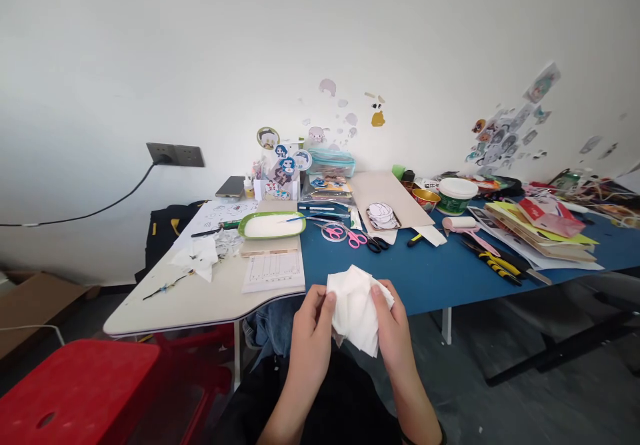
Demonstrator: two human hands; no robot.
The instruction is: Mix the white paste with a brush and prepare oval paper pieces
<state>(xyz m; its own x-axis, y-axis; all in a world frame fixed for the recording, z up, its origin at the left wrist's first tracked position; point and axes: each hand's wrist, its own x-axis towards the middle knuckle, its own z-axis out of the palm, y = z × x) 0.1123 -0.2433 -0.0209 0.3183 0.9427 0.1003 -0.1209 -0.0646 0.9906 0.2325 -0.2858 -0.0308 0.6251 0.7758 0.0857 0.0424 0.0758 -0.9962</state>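
Between my two hands, just in front of the table's near edge, is a folded white tissue (pixel 356 308). My left hand (pixel 314 325) pinches its left side with thumb and fingers. On the other side, my right hand (pixel 393 328) grips the tissue with the thumb on top. A small brownish patch shows under its lower left corner; I cannot make out what it is. Beyond my hands lie scissors with pink handles (pixel 357 238) and black-handled scissors (pixel 377 243). A green-rimmed dish (pixel 273 233) with white contents stands further left, a blue brush (pixel 296 218) resting across its edge.
A printed paper pad (pixel 274 272) and crumpled tissue (pixel 199 257) lie on the pale left table (pixel 165 308). On the blue table (pixel 425 292) are a pink-handled roller (pixel 475 232), pliers (pixel 500 268), a white-lidded tub (pixel 457 195) and stacked papers. A red stool (pixel 80 385) stands lower left.
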